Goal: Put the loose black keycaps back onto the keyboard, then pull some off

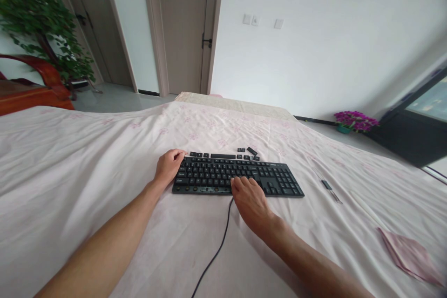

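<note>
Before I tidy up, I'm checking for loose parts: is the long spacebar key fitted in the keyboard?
No, the long spacebar key lies on the pale cloth, beyond the keyboard.

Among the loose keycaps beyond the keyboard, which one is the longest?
The bar-shaped keycap just beyond the keyboard, between two groups of smaller keycaps; every other loose one is clearly shorter.
</note>
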Demonstrator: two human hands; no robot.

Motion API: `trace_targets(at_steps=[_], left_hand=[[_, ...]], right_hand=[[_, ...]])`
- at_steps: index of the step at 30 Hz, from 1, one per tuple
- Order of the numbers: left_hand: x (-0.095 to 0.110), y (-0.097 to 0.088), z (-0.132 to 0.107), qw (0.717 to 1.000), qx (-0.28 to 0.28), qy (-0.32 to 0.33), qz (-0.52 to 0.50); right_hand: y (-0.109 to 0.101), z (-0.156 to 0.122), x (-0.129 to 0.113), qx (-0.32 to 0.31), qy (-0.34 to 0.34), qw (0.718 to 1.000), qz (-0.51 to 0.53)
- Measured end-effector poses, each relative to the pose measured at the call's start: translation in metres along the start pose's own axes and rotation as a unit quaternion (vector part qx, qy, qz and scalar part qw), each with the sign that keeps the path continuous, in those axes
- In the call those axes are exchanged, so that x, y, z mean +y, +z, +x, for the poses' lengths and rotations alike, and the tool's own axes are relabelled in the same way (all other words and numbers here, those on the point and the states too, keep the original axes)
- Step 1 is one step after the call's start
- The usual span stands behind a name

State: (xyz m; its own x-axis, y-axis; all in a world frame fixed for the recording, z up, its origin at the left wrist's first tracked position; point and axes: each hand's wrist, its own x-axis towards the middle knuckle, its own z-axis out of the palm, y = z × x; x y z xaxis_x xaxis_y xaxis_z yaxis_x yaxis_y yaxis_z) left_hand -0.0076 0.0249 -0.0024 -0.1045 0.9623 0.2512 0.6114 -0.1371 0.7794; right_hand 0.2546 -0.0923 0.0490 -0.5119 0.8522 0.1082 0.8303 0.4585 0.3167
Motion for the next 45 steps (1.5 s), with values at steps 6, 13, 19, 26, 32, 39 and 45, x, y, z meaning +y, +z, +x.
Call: trace_targets(at_steps=[6,13,19,26,32,39,45], left_hand=[[0.001,0.0,0.0,1.0,0.004,0.006,-0.003],[0.0,0.001,0.001,1.0,0.002,0.0,-0.009],[-0.001,0.002,0.002,1.0,0.001,-0.008,-0.013],[-0.001,0.001,0.002,1.0,0.006,-0.007,-0.019],[-0.001,0.001,0.002,1.0,0.002,-0.003,-0.021],[-0.002,0.003,0.003,1.0,0.004,0.0,-0.018],[-0.001,0.002,0.003,1.0,0.003,-0.002,-0.02]], right_hand=[[-0.004,-0.003,0.032,0.023,0.048,0.987,0.151],[0.012,0.013,0.102,0.096,0.192,0.942,0.256],[0.038,0.046,0.134,0.068,0.231,0.945,0.221],[0.052,0.084,0.143,0.037,0.204,0.967,0.149],[0.057,0.112,0.143,0.012,0.173,0.979,0.109],[0.061,0.126,0.139,-0.022,0.116,0.991,0.059],[0.058,0.129,0.133,-0.035,0.079,0.995,0.055]])
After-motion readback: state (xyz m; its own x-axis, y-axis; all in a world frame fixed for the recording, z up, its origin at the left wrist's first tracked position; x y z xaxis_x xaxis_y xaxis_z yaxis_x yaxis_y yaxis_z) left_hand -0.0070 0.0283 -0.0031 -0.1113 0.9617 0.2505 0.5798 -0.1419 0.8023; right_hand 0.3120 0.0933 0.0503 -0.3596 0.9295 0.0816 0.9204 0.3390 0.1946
